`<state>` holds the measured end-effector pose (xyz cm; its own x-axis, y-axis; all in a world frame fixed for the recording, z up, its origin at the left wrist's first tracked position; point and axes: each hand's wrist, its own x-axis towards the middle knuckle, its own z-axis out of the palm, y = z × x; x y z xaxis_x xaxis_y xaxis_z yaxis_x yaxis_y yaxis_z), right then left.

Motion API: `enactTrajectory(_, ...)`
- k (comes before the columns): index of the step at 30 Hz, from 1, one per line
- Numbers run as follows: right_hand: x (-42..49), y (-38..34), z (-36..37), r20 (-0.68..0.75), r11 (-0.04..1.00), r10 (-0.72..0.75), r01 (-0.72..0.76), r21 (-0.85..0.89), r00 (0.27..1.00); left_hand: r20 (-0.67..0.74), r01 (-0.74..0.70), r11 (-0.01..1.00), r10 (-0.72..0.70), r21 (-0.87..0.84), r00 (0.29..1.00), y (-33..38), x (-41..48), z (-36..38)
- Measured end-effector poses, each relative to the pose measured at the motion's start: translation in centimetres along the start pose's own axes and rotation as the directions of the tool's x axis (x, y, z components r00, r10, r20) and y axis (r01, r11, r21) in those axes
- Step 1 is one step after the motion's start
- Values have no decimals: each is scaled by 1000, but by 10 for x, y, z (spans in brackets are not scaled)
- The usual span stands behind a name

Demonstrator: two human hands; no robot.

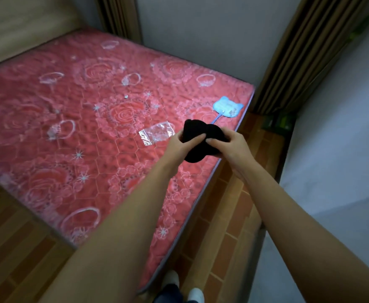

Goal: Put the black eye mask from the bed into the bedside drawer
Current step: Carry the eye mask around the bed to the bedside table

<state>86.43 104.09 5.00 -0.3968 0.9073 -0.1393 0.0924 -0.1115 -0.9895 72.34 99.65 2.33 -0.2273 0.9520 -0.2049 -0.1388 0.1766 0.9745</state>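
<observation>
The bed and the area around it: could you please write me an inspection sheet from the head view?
Surface: red quilted mattress with white rose pattern, bare of bedding.
Job's things: soft black fabric eye mask, lifted above the mattress's right edge; no drawer seen.
Clutter: clear plastic bag; pale blue cat-shaped tag on a string.
Grips: left hand and right hand both shut on the mask.
Cables: nothing seen.
Surroundings: brown curtains, brick-pattern floor, grey wall.
</observation>
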Motion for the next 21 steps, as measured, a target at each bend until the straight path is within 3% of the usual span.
enactTrajectory(4,-34,-1,-8,1,1000,-20,20,-20,1000,-85,-81,995,76,-56,993,2,-30,3)
enactTrajectory(10,-59,-10,-23,-55,990,-104,98,-101,993,-216,-95,992,76,-78,974,18,-46,-12)
enactTrajectory(15,-62,-27,-32,-104,964,-175,149,-219,979,-233,-96,993,76,-73,969,33,-53,-12)
enactTrajectory(21,-55,-35,-36,-26,991,-122,120,-60,992,-252,-124,986,93,-109,963,51,-57,-18)
